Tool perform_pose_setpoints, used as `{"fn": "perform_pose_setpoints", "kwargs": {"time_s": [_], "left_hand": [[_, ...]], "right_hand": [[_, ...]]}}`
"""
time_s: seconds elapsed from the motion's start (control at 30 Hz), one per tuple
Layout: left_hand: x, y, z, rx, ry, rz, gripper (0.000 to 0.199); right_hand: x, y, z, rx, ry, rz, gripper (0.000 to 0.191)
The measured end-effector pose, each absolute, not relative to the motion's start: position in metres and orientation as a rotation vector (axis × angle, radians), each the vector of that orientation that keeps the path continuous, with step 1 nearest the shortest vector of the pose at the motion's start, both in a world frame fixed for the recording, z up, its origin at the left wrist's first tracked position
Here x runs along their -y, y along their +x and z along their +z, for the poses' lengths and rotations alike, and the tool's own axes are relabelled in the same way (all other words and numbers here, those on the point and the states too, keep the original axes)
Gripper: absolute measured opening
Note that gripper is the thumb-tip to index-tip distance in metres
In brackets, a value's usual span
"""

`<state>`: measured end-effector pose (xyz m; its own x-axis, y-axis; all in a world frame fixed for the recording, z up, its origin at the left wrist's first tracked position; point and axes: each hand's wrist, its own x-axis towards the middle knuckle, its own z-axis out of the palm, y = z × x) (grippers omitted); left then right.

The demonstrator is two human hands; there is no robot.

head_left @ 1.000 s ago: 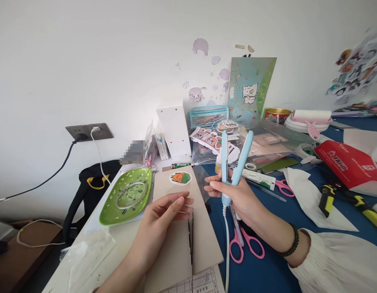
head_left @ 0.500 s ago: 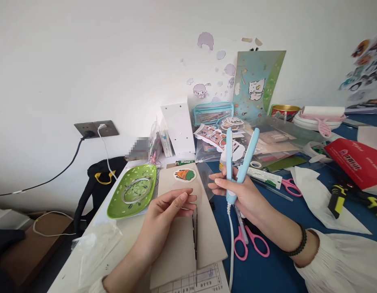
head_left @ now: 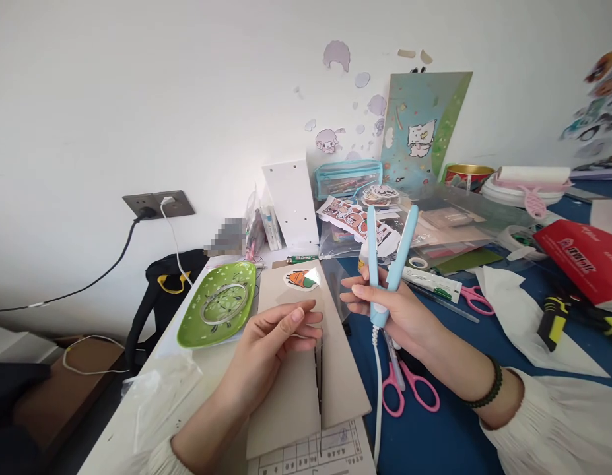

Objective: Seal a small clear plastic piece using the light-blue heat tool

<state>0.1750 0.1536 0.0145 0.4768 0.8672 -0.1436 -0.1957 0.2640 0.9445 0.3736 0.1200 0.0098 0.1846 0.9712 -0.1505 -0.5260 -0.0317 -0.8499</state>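
Observation:
My right hand (head_left: 392, 305) wraps round the lower end of a light blue mini hair straightener (head_left: 403, 254). Its two arms point up and stand apart, and a white cord runs down from it. Left of it, my left hand (head_left: 280, 336) is half curled, thumb against fingers, over a pale board (head_left: 286, 419). A thin, dark-edged piece of clear plastic film (head_left: 319, 389) hangs from these fingers, seen nearly edge-on. Its outline is hard to make out. Beyond, a carrot sticker (head_left: 300, 279) lies on the board, partly covered by a bright glare.
On the left is a green plate (head_left: 187, 330) with a pale ring in it. Pink-handled scissors (head_left: 424, 389) lie on the blue table. Pouches and stickers crowd the back. Yellow-black pliers (head_left: 553, 323) and a red packet (head_left: 578, 260) are to the right.
Both hands keep nearly the same pose. The straightener has tilted slightly, and a bright glare now shows over the carrot sticker. The view has shifted a little.

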Motion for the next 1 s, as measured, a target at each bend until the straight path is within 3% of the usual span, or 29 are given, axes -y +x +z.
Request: {"fn": "perform_pose_setpoints", "kwargs": {"time_s": [1.0], "left_hand": [[-0.1613, 0.1700, 0.0092, -0.925, 1.219, 0.908, 0.024]], "right_hand": [[-0.1167, 0.3744, 0.0113, 0.778, -0.890, 1.320, 0.027]]}}
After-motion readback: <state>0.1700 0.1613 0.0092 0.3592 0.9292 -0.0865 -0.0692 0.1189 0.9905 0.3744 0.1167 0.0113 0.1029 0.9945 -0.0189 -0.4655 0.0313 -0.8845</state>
